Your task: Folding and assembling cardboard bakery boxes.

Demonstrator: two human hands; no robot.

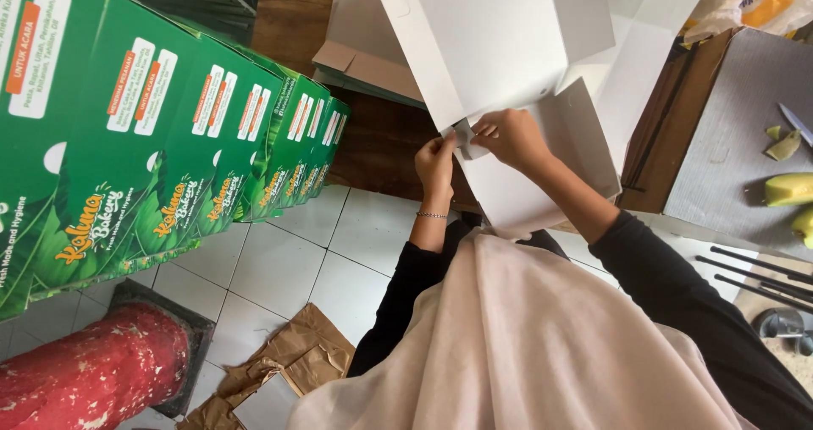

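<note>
A white cardboard box blank (508, 49), partly folded, is held up in front of me above my lap. My left hand (435, 161) pinches a small tab at its lower edge, and a thin bracelet shows on that wrist. My right hand (508, 135) grips the same corner of the blank, fingers closed on the flap next to the left hand. Both sleeves are black, and a pale pink cloth (525, 345) covers my lap.
A row of folded green printed boxes (178, 134) stands at the left. Flat white blanks (364, 32) lie stacked behind. A red cylinder (85, 371) and crumpled brown paper (288, 362) lie on the white tiled floor. At the right, a grey board (728, 142) holds cut fruit pieces and a knife.
</note>
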